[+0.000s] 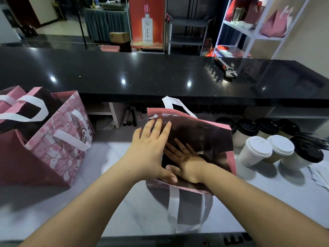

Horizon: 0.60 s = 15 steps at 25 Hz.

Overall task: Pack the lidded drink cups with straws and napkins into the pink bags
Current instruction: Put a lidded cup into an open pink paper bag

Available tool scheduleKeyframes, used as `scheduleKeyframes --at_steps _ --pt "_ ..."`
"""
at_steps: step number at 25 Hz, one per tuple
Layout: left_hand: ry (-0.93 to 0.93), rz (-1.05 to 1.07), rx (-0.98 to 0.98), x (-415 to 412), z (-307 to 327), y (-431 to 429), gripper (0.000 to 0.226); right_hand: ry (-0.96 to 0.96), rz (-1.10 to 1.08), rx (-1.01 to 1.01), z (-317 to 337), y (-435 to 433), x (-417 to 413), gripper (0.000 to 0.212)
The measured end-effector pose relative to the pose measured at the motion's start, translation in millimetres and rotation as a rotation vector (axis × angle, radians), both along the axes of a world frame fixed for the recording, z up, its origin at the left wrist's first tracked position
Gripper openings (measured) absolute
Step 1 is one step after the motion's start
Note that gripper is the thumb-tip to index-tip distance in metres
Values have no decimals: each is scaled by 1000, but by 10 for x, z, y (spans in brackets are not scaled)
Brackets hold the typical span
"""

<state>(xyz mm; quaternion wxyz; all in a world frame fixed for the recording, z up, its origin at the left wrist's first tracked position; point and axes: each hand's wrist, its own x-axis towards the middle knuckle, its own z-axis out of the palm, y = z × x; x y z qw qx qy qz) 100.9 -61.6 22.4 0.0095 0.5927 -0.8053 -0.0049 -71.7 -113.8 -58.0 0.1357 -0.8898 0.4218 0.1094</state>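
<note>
Flat left hand [149, 154], right hand [187, 164] press glossy pink bag [201, 132].

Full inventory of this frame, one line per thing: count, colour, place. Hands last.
open bag: 1, pink, white handles, middle of the white table
other bags: 2 it seems, pink, white handles, standing at left
white-lidded cups: 2, pale, right of the open bag
black-lidded cups: at least 4, pale, behind and beside those
straws: blurred bundle, black, far right
napkins: count unclear, white, right edge
wrench: 1, black and silver, on the black counter
shelf rack: 1, white, upper right
poster: 1, red, behind the counter
left hand: on the open bag's left rim, fingers straight
right hand: inside the open bag, fingers spread
</note>
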Motion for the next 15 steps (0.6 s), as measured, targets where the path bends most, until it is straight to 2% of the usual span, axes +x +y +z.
scheduleKeyframes --at_steps 3,6,13,15 --pt "-35 -6 -30 -44 42 -24 137 45 -5 50 249 -82 17 70" --pt "-88 -18 -63 -38 135 -51 126 -70 -54 -36 728 -176 -42 72" --pt "-21 -59 -145 -280 624 -417 59 -170 -143 -365 1481 -103 -619 46" --pt "-9 -76 -175 -502 701 -507 49 -179 -187 -418 1514 -47 -809 43"
